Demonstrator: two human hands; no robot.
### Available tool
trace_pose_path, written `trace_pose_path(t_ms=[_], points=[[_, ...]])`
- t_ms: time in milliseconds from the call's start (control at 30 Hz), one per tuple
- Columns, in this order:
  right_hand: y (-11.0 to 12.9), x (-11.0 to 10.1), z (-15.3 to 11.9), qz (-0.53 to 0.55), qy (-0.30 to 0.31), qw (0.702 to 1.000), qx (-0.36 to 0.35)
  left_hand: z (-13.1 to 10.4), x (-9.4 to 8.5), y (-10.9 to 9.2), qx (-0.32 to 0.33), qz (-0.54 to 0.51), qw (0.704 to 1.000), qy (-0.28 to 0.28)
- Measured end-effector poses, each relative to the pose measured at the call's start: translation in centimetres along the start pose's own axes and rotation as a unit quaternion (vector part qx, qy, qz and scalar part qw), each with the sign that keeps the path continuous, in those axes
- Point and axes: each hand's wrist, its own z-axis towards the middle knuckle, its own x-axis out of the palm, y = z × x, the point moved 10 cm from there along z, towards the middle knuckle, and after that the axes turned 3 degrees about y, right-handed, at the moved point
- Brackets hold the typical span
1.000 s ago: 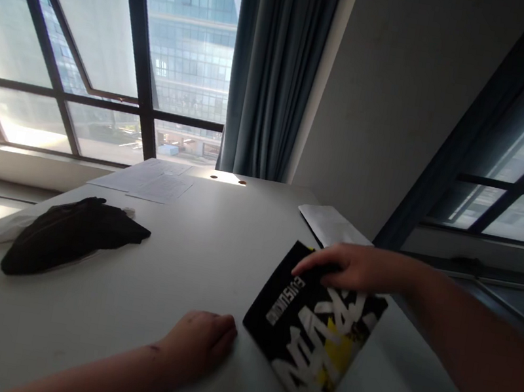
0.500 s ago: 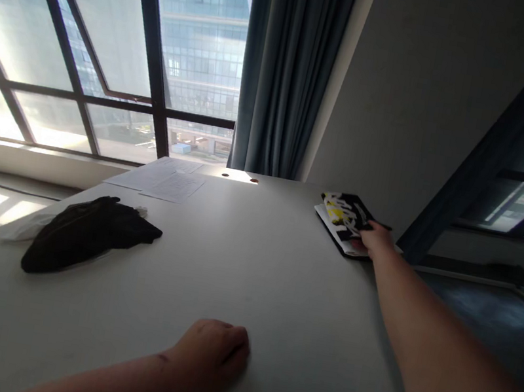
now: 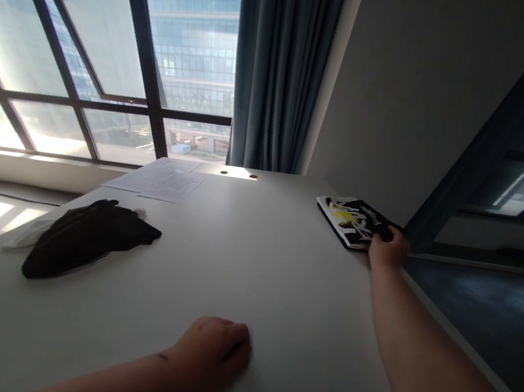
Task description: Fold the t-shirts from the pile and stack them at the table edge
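Note:
At the far right edge of the white table (image 3: 251,267), my right hand (image 3: 390,246) grips the near right corner of a book (image 3: 350,220). Its black cover carries white lettering and a yellow patch, and it lies flat with the cover down. The thumb rests on top; the other fingers are mostly hidden. My left hand (image 3: 214,354) rests on the table near the front middle, curled into a fist. Nothing shows in it, and it is well apart from the book.
A crumpled black cloth or bag (image 3: 91,235) lies on the left, with a whitish translucent piece (image 3: 29,235) under it. Several printed paper sheets (image 3: 165,181) lie at the back left. Two small round brown spots mark the far edge. Windows and a curtain (image 3: 282,67) stand behind.
The book's cover, raised and tilted before, now lies down flat on the pages. My right hand has shifted slightly right and down. The left fist stays in place. The view has turned slightly.

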Motion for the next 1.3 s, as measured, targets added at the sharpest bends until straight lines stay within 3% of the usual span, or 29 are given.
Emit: trace_pose_path(t_ms=[100, 200, 300, 367, 467, 533, 633, 700, 800, 867, 967, 1067, 1200, 1300], points=[[2.5, -1.7, -1.0, -0.122, -0.122, 0.984, -0.051, 0.0, 0.0, -0.1, 0.004, 0.003, 1.0, 0.0], [4.9, 2.4, -2.0, -0.214, -0.006, 0.969, -0.125, 0.0, -0.2, -0.3, 0.009, 0.006, 1.0, -0.003], [3.4, 7.1, -3.4, -0.294, 0.143, 0.941, -0.089, -0.2, -0.3, -0.4, 0.009, 0.011, 1.0, -0.005], [1.8, 8.6, -4.1, -0.328, 0.184, 0.925, -0.053, -0.4, -0.3, -0.4, 0.02, 0.016, 1.0, -0.008], [0.3, 8.6, -4.8, -0.342, 0.181, 0.921, -0.038, -0.3, -0.8, 0.4, 0.067, 0.017, 0.998, -0.014], [-0.3, 7.8, -5.2, -0.337, 0.172, 0.925, -0.027, -0.2, -2.2, 2.6, 0.091, 0.02, 0.995, -0.038], [-0.8, 6.3, -6.4, -0.321, 0.169, 0.932, 0.009, -0.8, -7.1, 9.4, 0.031, 0.077, 0.983, -0.165], [-1.0, 5.7, -7.4, -0.318, 0.192, 0.928, 0.03, -3.0, -11.4, 15.2, -0.063, 0.138, 0.947, -0.284], [-0.6, 6.0, -9.4, -0.342, 0.266, 0.901, 0.002, -9.3, -16.6, 23.4, -0.233, 0.176, 0.855, -0.429], [0.4, 6.5, -11.2, -0.365, 0.303, 0.879, -0.053, -13.5, -18.0, 28.0, -0.331, 0.177, 0.805, -0.46], [1.8, 6.8, -14.2, -0.385, 0.322, 0.859, -0.102, -17.8, -16.9, 34.5, -0.485, 0.068, 0.772, -0.405], [3.6, 7.3, -17.8, -0.386, 0.341, 0.848, -0.124, -18.6, -16.0, 36.5, -0.529, 0.033, 0.761, -0.376], [6.9, 8.1, -22.1, -0.381, 0.374, 0.827, -0.177, -17.0, -16.7, 34.8, -0.493, 0.082, 0.778, -0.38], [8.9, 8.7, -24.0, -0.369, 0.396, 0.813, -0.215, -15.5, -17.7, 32.2, -0.432, 0.115, 0.793, -0.413]])
